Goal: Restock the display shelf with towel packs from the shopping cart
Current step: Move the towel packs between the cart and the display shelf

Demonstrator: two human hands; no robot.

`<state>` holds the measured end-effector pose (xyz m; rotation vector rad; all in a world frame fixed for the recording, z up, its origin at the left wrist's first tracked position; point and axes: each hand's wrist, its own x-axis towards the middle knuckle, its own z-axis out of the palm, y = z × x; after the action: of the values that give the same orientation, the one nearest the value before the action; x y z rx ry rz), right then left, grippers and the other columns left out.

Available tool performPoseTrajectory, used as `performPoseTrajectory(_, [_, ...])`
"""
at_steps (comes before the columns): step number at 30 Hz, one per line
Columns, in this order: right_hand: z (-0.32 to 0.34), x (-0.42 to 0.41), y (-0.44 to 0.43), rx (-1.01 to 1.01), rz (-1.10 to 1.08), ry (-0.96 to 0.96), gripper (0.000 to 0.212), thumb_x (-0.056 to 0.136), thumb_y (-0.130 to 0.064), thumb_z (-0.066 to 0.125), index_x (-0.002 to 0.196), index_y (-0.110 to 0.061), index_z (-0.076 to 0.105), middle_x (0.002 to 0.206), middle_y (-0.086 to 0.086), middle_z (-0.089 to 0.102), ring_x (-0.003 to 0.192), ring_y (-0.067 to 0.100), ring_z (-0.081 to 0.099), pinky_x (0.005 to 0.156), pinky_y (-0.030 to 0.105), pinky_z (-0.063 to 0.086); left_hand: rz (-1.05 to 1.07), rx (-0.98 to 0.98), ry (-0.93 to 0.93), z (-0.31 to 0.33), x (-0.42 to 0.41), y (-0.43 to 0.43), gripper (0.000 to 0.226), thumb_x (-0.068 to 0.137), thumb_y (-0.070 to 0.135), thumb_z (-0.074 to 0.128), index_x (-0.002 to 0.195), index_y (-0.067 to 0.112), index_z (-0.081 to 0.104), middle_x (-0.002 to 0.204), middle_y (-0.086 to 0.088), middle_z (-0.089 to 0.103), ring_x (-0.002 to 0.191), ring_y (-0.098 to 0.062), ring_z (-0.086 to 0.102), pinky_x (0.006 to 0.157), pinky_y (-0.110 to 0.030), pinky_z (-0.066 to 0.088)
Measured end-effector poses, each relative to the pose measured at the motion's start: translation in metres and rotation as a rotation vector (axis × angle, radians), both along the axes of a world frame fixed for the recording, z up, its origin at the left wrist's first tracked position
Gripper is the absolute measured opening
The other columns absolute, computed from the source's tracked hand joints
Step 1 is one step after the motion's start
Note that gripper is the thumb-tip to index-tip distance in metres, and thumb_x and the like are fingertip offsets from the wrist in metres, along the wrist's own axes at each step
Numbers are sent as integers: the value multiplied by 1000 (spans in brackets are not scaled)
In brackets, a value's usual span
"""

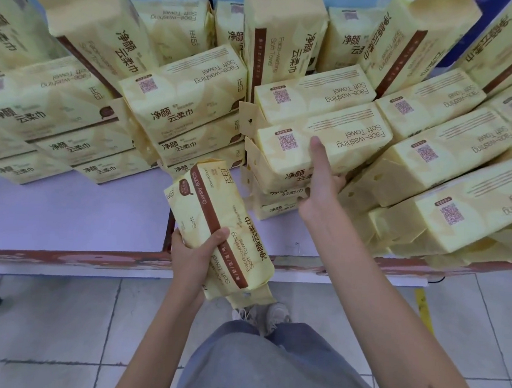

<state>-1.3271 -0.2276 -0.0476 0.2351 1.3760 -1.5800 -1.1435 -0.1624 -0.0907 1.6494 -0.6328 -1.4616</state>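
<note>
My left hand grips a yellow towel pack with a brown stripe, held on end above the front edge of the display shelf. My right hand clasps the top towel pack of a stack in the shelf's middle, thumb on its top face and fingers under its front. Rows of the same yellow packs fill the shelf, some lying in stacks, others standing upright at the back. No shopping cart is in view.
The shelf has a pale lilac surface with a red-brown front rim. Packs at the right lean and overhang the rim. Below are grey floor tiles, my grey trousers and shoes.
</note>
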Motion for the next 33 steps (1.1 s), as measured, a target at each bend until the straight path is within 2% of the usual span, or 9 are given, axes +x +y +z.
performPoseTrajectory(9, [-21,7,48,184,95,123,64,80,-38,71,131,-14,40,130,4,48,119,20,49,101,34,39,-72,41,-55,-5,4,-2,71,68,17,82,127,15,43,112,-1,63,97,-19,64,79,-37,54])
performPoseTrajectory(12, [-31,14,58,281,420,142,29,82,-39,69,96,-19,54,105,5,51,91,21,47,75,29,39,-199,82,-128,-9,12,-3,70,70,16,80,128,16,40,112,-2,61,95,-18,63,75,-35,53])
performPoseTrajectory(16, [-44,30,53,300,794,134,61,74,-58,68,119,-20,50,126,7,53,112,29,51,98,43,43,-411,171,-197,-12,24,-3,84,58,29,86,128,17,41,113,-4,62,93,-18,63,69,-31,51])
performPoseTrajectory(18, [-49,39,47,272,860,116,80,71,-58,71,135,-23,38,129,3,52,114,27,51,96,47,45,-530,199,-252,-10,25,-3,89,48,37,83,125,20,41,111,-1,62,93,-17,64,71,-31,52])
performPoseTrajectory(23, [-60,45,42,253,743,105,76,71,-37,79,129,-21,32,102,1,62,84,16,62,64,32,52,-702,183,-342,-7,16,-8,91,43,51,81,121,28,40,108,8,61,94,-11,62,71,-27,50])
performPoseTrajectory(26, [-69,36,47,234,670,80,66,73,-35,78,125,-19,39,100,2,64,84,15,62,60,31,48,-646,181,-238,-6,14,-9,77,61,54,79,125,29,45,106,5,66,87,-8,66,65,-24,50])
performPoseTrajectory(29, [-81,25,54,219,627,28,79,62,-48,80,126,-16,45,105,6,67,90,21,65,62,32,50,-549,196,-170,-7,17,-11,46,85,41,63,128,28,51,95,7,67,71,-1,66,52,-15,47])
performPoseTrajectory(31, [-89,20,60,219,577,-26,100,43,-56,82,127,-13,50,110,10,69,97,26,67,64,34,54,-570,228,-195,-10,20,-12,44,86,42,61,128,29,52,96,7,67,78,-3,65,57,-18,46])
performPoseTrajectory(33, [-97,15,65,181,510,-75,100,42,-52,83,127,-9,53,117,14,67,101,27,66,67,34,55,-666,304,-199,-14,24,-9,52,78,52,66,123,29,56,97,5,72,85,-11,67,67,-26,48])
